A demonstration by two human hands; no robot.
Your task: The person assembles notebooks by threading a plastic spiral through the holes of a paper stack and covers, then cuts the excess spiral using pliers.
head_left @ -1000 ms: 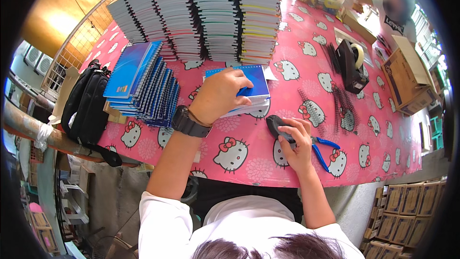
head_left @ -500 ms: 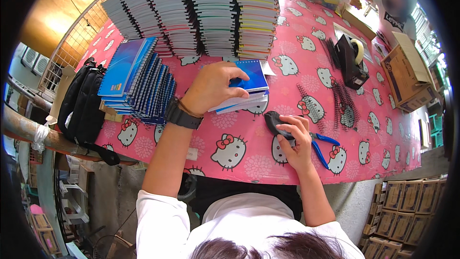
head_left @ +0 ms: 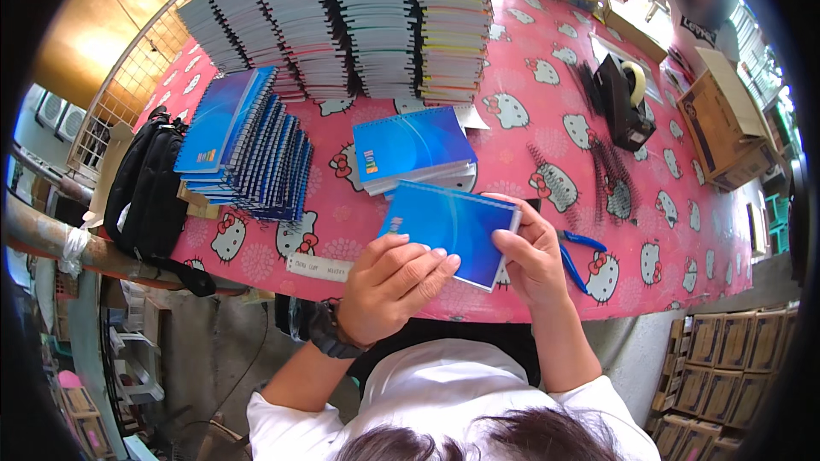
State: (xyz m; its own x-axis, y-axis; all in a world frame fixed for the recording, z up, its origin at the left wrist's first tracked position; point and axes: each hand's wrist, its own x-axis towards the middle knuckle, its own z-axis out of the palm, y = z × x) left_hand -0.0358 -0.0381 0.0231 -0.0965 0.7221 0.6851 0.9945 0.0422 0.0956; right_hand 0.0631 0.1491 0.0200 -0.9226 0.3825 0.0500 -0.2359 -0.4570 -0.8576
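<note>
A blue-covered notebook (head_left: 453,226), unbound and with small holes along its top edge, is held over the near part of the table. My right hand (head_left: 534,252) pinches its right end, thumb on the cover. The fingers of my left hand (head_left: 397,286) lie across its lower left corner, gripping it there. Just beyond is a small pile of similar blue notebooks (head_left: 414,145), the upper one also showing holes along its top. To the right of my right hand lie blue-handled pliers (head_left: 574,258), their head hidden behind that hand.
Coil-bound blue notebooks (head_left: 226,128) are stacked at left beside a black bag (head_left: 145,192). Tall stacks of bound books (head_left: 371,26) stand at the back. Loose black coils (head_left: 611,183), a tape dispenser (head_left: 623,107) and a cardboard box (head_left: 726,119) are at right. Another person is at far right.
My left hand has brought a notebook from the pile towards me. My right hand has left the black object beside the pliers and now grips the notebook's right end.
</note>
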